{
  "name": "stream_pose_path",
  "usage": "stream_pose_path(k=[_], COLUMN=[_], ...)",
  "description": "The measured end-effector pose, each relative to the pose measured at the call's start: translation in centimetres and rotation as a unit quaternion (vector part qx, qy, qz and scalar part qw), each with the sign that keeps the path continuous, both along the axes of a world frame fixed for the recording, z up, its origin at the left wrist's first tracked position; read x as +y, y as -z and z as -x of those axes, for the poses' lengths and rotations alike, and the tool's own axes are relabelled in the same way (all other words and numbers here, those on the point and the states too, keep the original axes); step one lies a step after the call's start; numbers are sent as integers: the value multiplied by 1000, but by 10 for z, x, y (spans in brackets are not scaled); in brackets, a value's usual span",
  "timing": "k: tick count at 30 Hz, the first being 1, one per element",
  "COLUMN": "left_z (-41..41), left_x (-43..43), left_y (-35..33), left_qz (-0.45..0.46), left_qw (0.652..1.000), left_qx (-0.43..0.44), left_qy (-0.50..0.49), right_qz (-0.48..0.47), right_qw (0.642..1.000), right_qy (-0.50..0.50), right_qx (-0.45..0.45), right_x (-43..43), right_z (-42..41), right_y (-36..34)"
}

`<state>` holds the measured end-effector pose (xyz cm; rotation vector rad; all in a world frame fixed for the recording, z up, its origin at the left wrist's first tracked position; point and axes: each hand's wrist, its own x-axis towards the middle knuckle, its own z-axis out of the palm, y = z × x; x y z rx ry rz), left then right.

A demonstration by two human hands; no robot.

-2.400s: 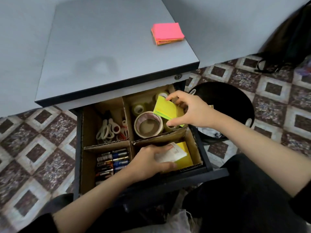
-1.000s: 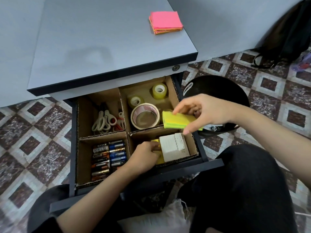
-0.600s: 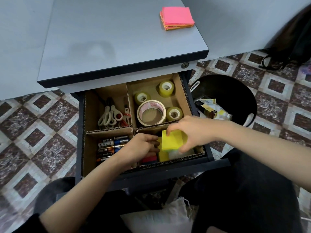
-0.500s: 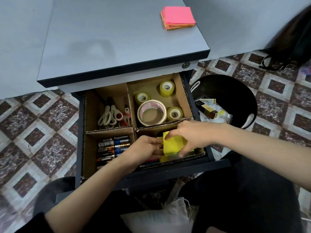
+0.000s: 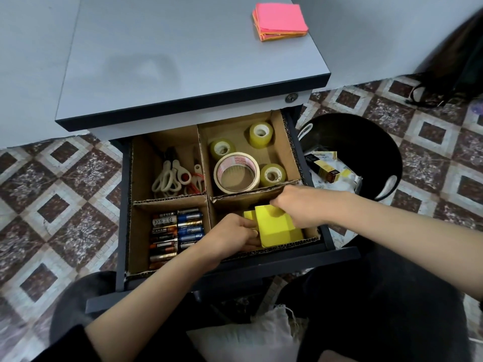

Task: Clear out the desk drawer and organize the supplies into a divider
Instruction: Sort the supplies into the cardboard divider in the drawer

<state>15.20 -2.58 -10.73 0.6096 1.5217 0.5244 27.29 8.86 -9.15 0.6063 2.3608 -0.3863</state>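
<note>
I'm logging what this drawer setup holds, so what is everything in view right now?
Cardboard divider: one, brown, four compartments, inside the open drawer.
Scissors: several pairs, cream and red handles, back left compartment; exact count unclear.
Tape rolls: four, one large cream and three small yellowish, back right compartment.
Batteries: a stacked pile, mixed blue, black and copper, front left compartment.
Yellow sticky notes: at least two pads, front right compartment.
Pink sticky notes: one stack, pink over orange, on the grey desk top.
Bin: one, black, on the floor right of the drawer, packaging inside.
Left hand: in the front right compartment, touching the yellow pads.
Right hand: holding the top yellow pad.
</note>
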Motion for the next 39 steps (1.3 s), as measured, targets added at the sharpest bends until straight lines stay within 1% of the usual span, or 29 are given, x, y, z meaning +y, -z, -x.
stream_pose_path(k=[6,13,17,19,23,26,29,31,34,36,39], left_z=[-3,-2,-2,0,8,15,22,27,39,48,60], left_x=[3,6,7,9,14,21,33,44,65,80,107], left_y=[1,3,-4,-7,-18,-39,-62,-78,-99,-112,-133], left_qz=[-3,3,-2,-9,-49,-123,-225,-279,-314,-319,-354], left_qw=[1000,999,996,993,980,959,915,894,878,871,847], left_qx=[-4,31,69,91,159,232,316,338,359,373,397], left_qy=[13,41,62,77,108,107,114,95,47,8,-3], right_qz=[18,25,14,12,-8,-28,-40,-54,-57,-60,-83], right_qw=[999,997,996,992,972,949,919,899,872,860,845], right_qy=[40,69,88,112,149,180,224,247,279,295,312], right_qx=[-21,-23,18,54,182,257,321,358,398,413,426], right_x=[-5,-12,-15,-13,-1,12,26,35,48,54,68], right_z=[8,9,3,0,-7,-11,-14,-13,-12,-12,-11], right_y=[-9,-14,-14,-16,-29,-48,-62,-69,-79,-83,-92])
